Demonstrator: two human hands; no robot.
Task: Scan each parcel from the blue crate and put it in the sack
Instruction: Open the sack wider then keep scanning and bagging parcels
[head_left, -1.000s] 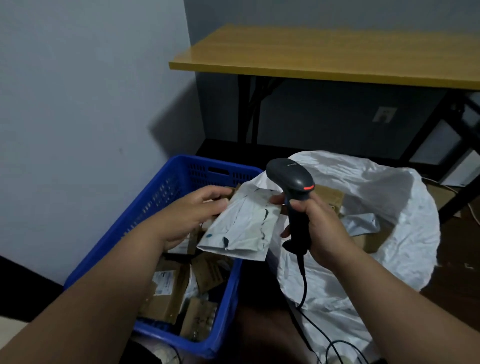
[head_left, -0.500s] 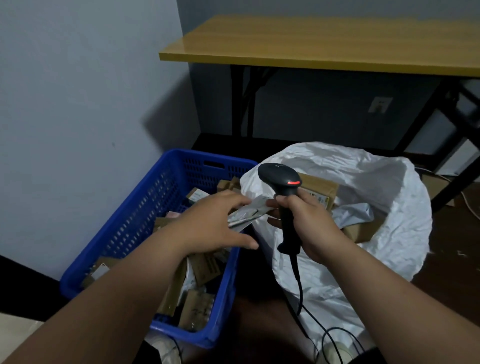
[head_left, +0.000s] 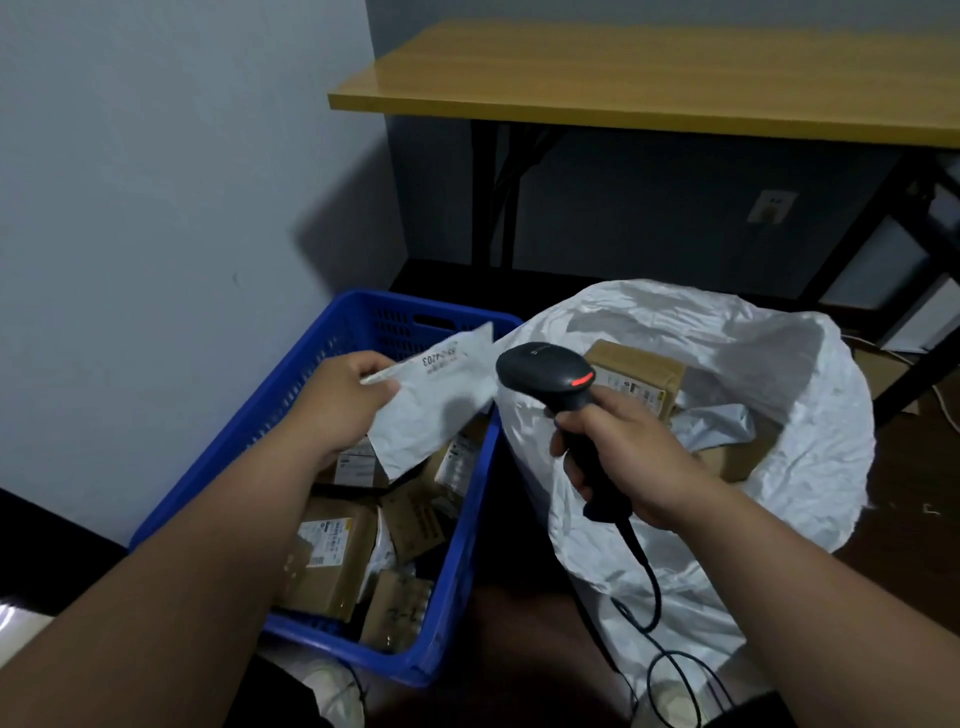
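Left hand (head_left: 337, 402) pinches a white mailer (head_left: 434, 402) over the blue crate (head_left: 457, 592), right hand (head_left: 631, 460) clenches the scanner (head_left: 550, 376), boxes already in the sack (head_left: 810, 410), plenty left unscanned.

Both forearms run bare from the lower corners up to the wrists — no sleeve, cuff, watch or band shows anywhere along them. The left hand (head_left: 343, 400) and the right hand (head_left: 631, 457) are bare too, without gloves or rings, and the fingers that show are short and rounded with plain, closely trimmed nails. Between the arms at the bottom edge sits a dark, shadowed shape that may be the person's lap or knee — too dim to tell what is worn there.
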